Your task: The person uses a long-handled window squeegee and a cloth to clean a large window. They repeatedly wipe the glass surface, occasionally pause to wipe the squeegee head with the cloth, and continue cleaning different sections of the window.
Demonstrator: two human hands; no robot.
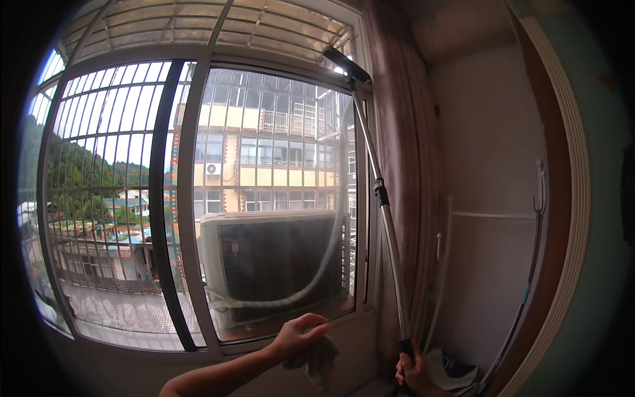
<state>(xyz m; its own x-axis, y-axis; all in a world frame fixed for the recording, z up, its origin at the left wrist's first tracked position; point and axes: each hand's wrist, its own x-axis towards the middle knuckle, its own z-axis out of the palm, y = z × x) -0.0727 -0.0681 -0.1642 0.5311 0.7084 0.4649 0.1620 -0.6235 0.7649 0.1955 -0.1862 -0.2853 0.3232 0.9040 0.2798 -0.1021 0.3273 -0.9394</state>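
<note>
My right hand point(413, 370) grips the dark handle of a window squeegee point(389, 231) with a long telescopic metal pole. The pole leans up and slightly left, with a black clamp at its middle. Its dark head point(347, 64) lies over the upper right corner of the window frame; whether it touches cannot be told. My left hand point(303, 333) is closed in front of the lower window edge, and a crumpled grey cloth point(319, 364) hangs from it. The closed window pane point(278, 152) looks hazy.
Right of the pole hangs a brown curtain point(403, 145). Outside stand an air-conditioner unit point(278, 264) and window bars point(112, 159). A hooked rod point(534, 258) leans at the right beside a wooden edge point(562, 218). A white object point(450, 370) lies low behind my right hand.
</note>
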